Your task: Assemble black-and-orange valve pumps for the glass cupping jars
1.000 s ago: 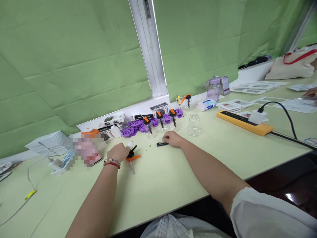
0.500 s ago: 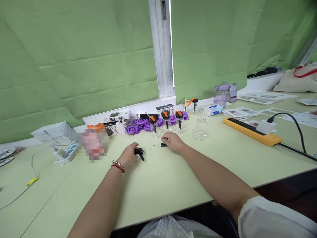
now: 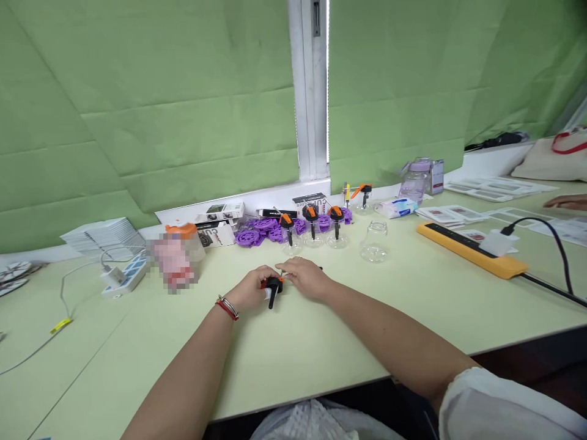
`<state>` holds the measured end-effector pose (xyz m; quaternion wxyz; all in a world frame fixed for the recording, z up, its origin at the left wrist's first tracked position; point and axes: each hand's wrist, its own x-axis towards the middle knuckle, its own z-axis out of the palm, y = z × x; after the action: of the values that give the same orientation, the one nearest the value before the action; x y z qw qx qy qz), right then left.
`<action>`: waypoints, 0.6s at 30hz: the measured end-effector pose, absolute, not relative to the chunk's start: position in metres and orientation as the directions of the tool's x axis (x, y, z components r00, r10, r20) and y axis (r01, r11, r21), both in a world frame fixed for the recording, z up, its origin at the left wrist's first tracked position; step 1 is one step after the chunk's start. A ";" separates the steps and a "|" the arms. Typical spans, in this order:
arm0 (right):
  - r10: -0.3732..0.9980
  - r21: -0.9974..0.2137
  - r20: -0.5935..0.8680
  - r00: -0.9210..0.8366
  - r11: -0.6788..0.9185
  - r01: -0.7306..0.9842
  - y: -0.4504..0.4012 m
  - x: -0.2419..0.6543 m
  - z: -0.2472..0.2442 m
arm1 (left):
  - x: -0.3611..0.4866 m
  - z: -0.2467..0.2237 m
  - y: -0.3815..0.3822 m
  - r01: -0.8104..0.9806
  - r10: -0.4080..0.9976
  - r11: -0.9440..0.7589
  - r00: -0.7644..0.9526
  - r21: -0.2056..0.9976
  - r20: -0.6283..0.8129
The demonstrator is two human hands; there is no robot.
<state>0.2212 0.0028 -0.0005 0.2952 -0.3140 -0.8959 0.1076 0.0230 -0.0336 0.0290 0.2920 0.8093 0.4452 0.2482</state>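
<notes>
My left hand [image 3: 250, 289] is closed around a black plastic part [image 3: 274, 286] with a stem pointing down towards me; a bit of orange shows at its edge. Against this part, my right hand [image 3: 306, 278] has its fingertips pinched together; whatever small thing is between them is too small to make out. A black tip [image 3: 321, 267] peeks out on the table behind my right hand. Beyond the hands stand several glass jars with black and orange tops and thin metal rods, one of them this jar's top [image 3: 311, 212]. To their right stands an open glass jar [image 3: 373, 244].
Purple plastic pieces [image 3: 249, 237] and printed boxes [image 3: 220, 234] lie along the wall. At left are a blue-white power strip [image 3: 132, 276] and a blurred pink item [image 3: 173, 260]. A yellow power strip [image 3: 458, 247] lies at right. Another person's hand [image 3: 568, 201] shows at the far right.
My right hand has moved left, away from the small black cylinder on the table, to the part in my left hand. My left hand has shifted slightly right. Another person's hand has appeared.
</notes>
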 end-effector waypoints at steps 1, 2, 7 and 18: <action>0.603 -0.345 0.454 -0.656 0.798 0.494 0.003 0.221 0.000 | 0.024 0.031 -0.035 0.551 0.853 -0.433 0.506 0.713 0.127; 0.582 -0.309 0.438 -0.685 0.813 0.493 0.003 0.221 0.001 | 0.024 0.033 -0.036 0.527 0.841 -0.429 0.530 0.733 0.111; 0.522 -0.108 0.422 -0.741 0.841 0.531 0.004 0.222 0.007 | 0.023 0.042 -0.040 0.456 0.807 -0.382 0.589 0.804 0.050; 0.803 -0.200 0.337 -0.493 0.572 0.795 0.001 0.212 0.002 | -0.009 0.041 -0.027 0.522 0.977 -0.201 0.173 0.829 0.129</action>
<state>0.2121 0.0009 0.0022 0.1996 -0.4625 -0.8638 0.0089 -0.0087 -0.0273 0.0405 0.3266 0.6926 0.5410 0.3479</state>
